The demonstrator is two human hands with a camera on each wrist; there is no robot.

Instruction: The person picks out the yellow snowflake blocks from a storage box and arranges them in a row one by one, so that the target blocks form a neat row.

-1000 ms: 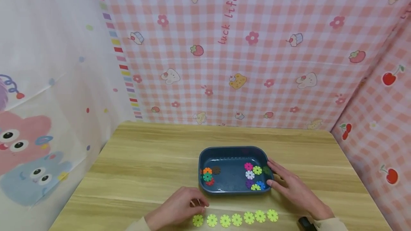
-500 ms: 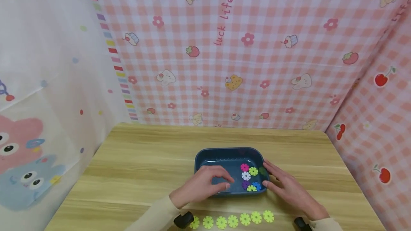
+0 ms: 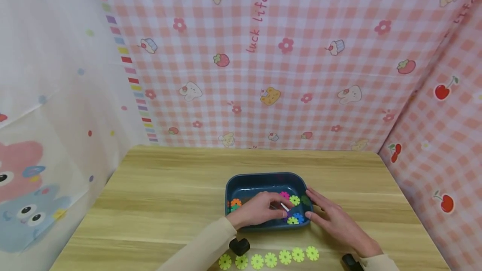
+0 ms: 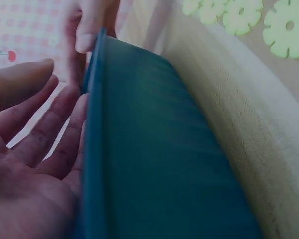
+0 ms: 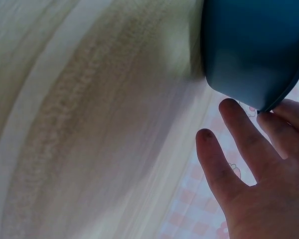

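Note:
In the head view my left hand (image 3: pixel 260 209) reaches into the dark blue tray (image 3: pixel 241 179). A white notched plastic disc (image 3: pixel 285 207) stands tilted between its thumb and fingers. The left wrist view shows that hand (image 4: pixel 35 144) behind the tray's wall (image 4: pixel 154 134); the disc is hidden there. At the tray's right end my right hand (image 3: pixel 339 221) touches the rim, its fingers extended. Beside the left fingertips lie pink (image 3: pixel 284 195), yellow-green (image 3: pixel 294 200) and blue (image 3: pixel 298 217) discs. An orange disc (image 3: pixel 236 203) shows at the tray's left end.
Several yellow-green notched discs (image 3: pixel 270 259) form a row on the wooden table (image 3: pixel 169 187) in front of the tray. Black wrist devices sit at the left (image 3: pixel 239 246) and right (image 3: pixel 352 262) cuffs. Pink checked cloth (image 3: pixel 241 74) hangs behind the table.
My left hand has moved from the left end of the disc row up and right into the tray. The white disc, flat before, is now tilted in its fingers. The right hand stays at the rim.

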